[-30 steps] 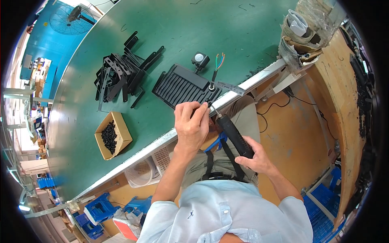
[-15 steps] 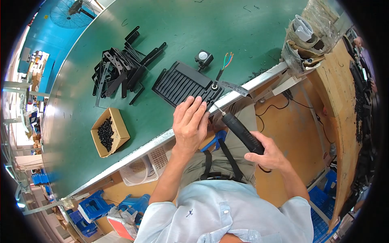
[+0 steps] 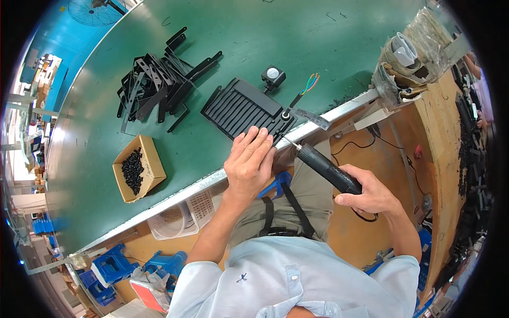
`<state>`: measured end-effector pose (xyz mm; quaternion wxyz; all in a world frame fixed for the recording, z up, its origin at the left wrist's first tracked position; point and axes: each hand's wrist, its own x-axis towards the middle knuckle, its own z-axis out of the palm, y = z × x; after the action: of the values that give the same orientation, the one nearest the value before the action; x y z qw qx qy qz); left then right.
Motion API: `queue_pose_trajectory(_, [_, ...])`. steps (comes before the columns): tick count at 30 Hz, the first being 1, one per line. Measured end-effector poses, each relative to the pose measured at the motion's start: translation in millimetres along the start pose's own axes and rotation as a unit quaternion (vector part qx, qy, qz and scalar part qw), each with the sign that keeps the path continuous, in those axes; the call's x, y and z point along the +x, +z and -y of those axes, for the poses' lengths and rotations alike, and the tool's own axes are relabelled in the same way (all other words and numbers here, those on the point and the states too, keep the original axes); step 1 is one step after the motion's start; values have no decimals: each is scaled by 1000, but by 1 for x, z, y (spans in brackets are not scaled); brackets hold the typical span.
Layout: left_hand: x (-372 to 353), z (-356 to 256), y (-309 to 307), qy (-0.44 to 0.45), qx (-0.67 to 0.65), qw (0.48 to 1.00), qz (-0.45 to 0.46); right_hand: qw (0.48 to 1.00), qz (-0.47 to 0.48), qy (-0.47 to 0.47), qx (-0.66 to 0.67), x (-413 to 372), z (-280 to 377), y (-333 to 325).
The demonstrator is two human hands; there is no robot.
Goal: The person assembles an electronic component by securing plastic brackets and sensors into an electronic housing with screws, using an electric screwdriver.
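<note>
On the green bench lies a black LED floodlight [image 3: 241, 108] with a ribbed back, a motion sensor [image 3: 273, 77] on its far side and a short cable [image 3: 306, 91] with bare coloured wires. A printed label [image 3: 314, 119] hangs at its near corner. My left hand [image 3: 249, 161] rests on the floodlight's near edge, fingers stretched out flat. Wrapped in my right hand [image 3: 371, 191] is a black electric screwdriver [image 3: 331, 169]. Its thin bit points at the floodlight's near corner, close to my left fingertips.
Black metal brackets [image 3: 159, 87] lie heaped on the left of the bench. Nearer stands a cardboard box [image 3: 154, 159] of small black screws. Plastic-wrapped holders [image 3: 403, 66] are fixed at the bench's right end. Below the edge sits a white basket [image 3: 201, 209].
My right hand and the screwdriver have shifted to the right, drawing the bit slightly back from the floodlight's corner. My left hand stays on the floodlight. The whole view has shifted slightly.
</note>
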<state>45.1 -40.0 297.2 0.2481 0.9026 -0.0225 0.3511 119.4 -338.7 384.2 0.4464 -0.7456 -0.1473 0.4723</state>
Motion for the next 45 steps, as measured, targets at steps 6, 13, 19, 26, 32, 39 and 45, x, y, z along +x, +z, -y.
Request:
queue_pose_trajectory(6, [2, -1, -1, -5, 5, 1000, 0, 999, -18, -14, -34, 2, 1, 1])
queue_pose_trajectory(13, [1, 0, -2, -6, 14, 1000, 1, 999, -16, 4, -29, 3, 13, 6])
queue_pose_trajectory(19, [1, 0, -1, -9, 9, 1000, -2, 995, -38, -16, -90, 8, 8, 3])
queue_pose_trajectory(26, [1, 1, 0, -7, 0, 1000, -12, 972, -86, -81, -204, 14, 4, 12])
queue_pose_trajectory(32, [8, 0, -1, 6, -4, 1000, -21, 802, -307, -232, -456, 15, -41, 19])
queue_pose_trajectory(39, [71, -10, 26, -37, 47, 995, 79, 958, -263, -100, -61, -18, -88, 81])
queue_pose_trajectory(45, [87, -10, 51, 73, -28, 991, 107, 960, -230, -29, 157, -23, -127, 121])
